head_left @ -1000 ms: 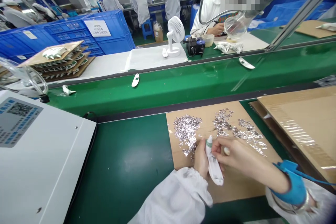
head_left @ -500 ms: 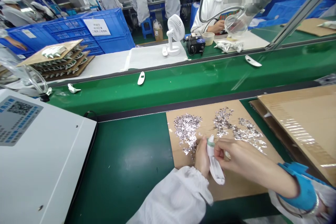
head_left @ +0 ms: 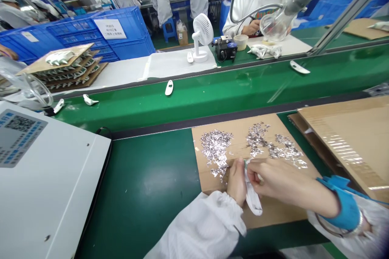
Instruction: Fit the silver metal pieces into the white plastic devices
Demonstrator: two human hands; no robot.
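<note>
My left hand (head_left: 237, 181) is wrapped round a white plastic ear thermometer housing (head_left: 253, 199), which slants with its lower end towards me. Most of its upper part, including the narrow tip, is hidden behind my fingers. My right hand (head_left: 267, 176) is closed in a pinch against the upper part of the housing; anything between those fingertips is hidden. Just beyond both hands, small shiny metal pieces lie in a left pile (head_left: 216, 145) and a looser right pile (head_left: 284, 149) on a cardboard sheet (head_left: 273, 216).
A white machine box (head_left: 54, 186) stands at left, stacked cardboard (head_left: 349, 129) at right. Beyond a dark ledge, a green conveyor belt (head_left: 127, 103) carries several white housings, one of them mid-belt (head_left: 169, 88). Across it are a small fan (head_left: 202, 36) and a co-worker (head_left: 243, 8).
My hands have drawn closer together round the housing, and its tip and green ring are now mostly covered. The white parts on the conveyor belt have shifted to the right.
</note>
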